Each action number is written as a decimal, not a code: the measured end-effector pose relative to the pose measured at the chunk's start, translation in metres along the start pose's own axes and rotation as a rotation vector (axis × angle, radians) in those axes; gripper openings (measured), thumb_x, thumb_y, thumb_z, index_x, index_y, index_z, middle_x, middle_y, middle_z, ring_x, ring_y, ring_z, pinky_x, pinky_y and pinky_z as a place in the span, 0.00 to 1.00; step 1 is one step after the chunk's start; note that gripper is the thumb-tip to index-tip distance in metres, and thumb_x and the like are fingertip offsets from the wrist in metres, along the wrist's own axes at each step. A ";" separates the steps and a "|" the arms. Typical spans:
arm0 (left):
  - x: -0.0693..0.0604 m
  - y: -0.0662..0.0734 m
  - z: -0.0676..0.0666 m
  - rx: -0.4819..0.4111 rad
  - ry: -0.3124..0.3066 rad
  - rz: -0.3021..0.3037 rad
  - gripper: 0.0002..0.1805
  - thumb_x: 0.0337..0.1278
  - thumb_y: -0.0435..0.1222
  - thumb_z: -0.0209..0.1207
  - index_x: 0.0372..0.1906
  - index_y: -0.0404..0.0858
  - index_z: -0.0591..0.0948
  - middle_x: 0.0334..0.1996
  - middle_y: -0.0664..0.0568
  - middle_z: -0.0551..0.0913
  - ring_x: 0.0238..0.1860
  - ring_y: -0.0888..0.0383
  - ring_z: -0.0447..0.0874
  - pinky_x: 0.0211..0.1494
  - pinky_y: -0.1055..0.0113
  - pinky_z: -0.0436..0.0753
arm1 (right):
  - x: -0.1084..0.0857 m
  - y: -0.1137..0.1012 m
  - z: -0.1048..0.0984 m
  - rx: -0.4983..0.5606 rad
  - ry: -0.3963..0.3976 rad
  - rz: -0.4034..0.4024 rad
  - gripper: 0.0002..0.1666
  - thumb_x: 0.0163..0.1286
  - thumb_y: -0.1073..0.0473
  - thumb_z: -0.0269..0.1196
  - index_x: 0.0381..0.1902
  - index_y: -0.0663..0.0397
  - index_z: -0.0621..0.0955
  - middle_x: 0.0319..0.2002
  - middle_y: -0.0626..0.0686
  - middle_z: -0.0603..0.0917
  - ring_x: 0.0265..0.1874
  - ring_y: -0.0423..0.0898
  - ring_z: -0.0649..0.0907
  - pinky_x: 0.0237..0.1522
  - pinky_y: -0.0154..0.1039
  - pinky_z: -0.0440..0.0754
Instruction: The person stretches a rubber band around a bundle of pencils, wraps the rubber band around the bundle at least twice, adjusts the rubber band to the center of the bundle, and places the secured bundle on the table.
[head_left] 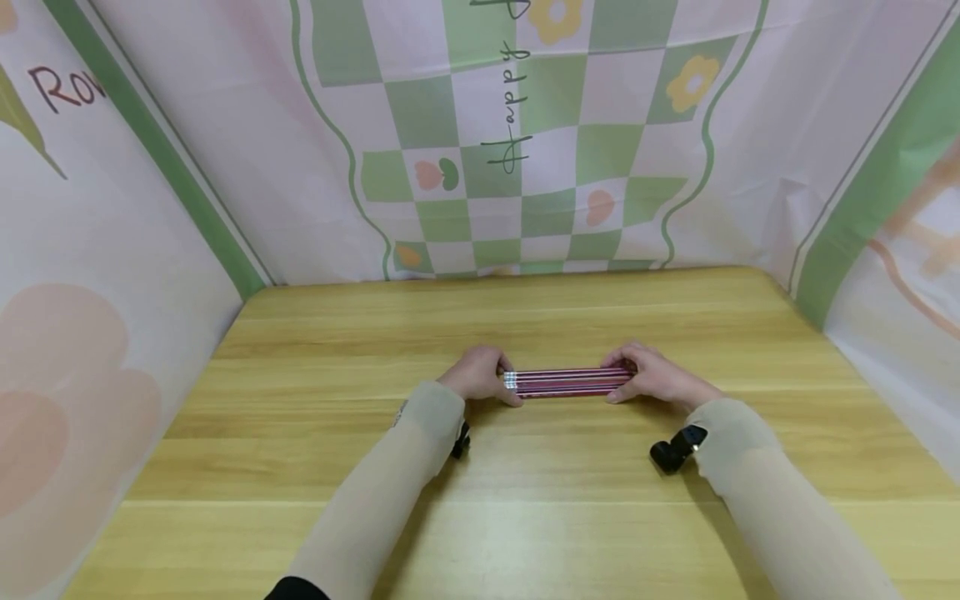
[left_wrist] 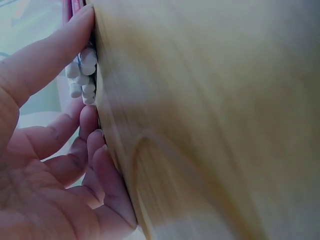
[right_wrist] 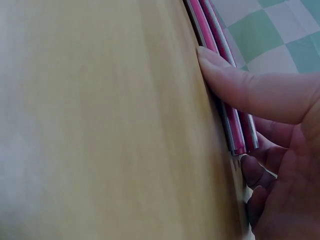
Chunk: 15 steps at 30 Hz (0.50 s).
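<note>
A bundle of striped pink and dark pencils (head_left: 570, 382) lies crosswise on the wooden table. My left hand (head_left: 480, 375) pinches its left end between thumb and fingers, by the silver ferrules. White erasers (left_wrist: 82, 75) on that end show stacked together in the left wrist view. At the opposite end my right hand (head_left: 656, 379) grips the pencils, thumb on the near side and fingers on the far side. In the right wrist view the pencil ends (right_wrist: 240, 147) look flat and sit between thumb and fingers. The palm hides part of the bundle's right end in the head view.
The wooden table (head_left: 300, 433) reaches back to a hanging cloth (head_left: 555, 167) with green and white checks. Printed cloth also hangs at the left (head_left: 90, 275) and right (head_left: 885, 350). Black wrist cameras (head_left: 675, 450) sit under both sleeves.
</note>
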<state>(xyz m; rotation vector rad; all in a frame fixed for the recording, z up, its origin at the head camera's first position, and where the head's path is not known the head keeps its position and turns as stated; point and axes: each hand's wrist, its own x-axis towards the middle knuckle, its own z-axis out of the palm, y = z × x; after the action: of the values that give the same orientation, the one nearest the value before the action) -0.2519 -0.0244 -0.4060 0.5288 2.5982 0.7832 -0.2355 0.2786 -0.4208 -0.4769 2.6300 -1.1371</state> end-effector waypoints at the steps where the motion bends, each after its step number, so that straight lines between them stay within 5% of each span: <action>1: 0.000 0.000 0.000 0.000 -0.003 -0.001 0.29 0.42 0.44 0.78 0.50 0.36 0.82 0.49 0.49 0.82 0.47 0.57 0.76 0.54 0.63 0.80 | 0.000 0.000 0.000 -0.001 -0.001 -0.007 0.31 0.50 0.62 0.78 0.50 0.69 0.79 0.48 0.65 0.77 0.47 0.54 0.72 0.47 0.41 0.66; 15: -0.003 -0.002 0.000 -0.039 -0.013 0.008 0.26 0.44 0.44 0.77 0.48 0.38 0.81 0.45 0.53 0.80 0.44 0.59 0.74 0.52 0.65 0.78 | 0.000 0.001 0.000 0.020 -0.016 -0.032 0.27 0.51 0.64 0.77 0.48 0.70 0.80 0.40 0.60 0.80 0.40 0.46 0.74 0.42 0.33 0.72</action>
<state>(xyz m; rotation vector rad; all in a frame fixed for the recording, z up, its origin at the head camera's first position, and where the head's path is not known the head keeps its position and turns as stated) -0.2501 -0.0274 -0.4061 0.5315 2.5656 0.8284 -0.2354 0.2792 -0.4213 -0.5240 2.6035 -1.1629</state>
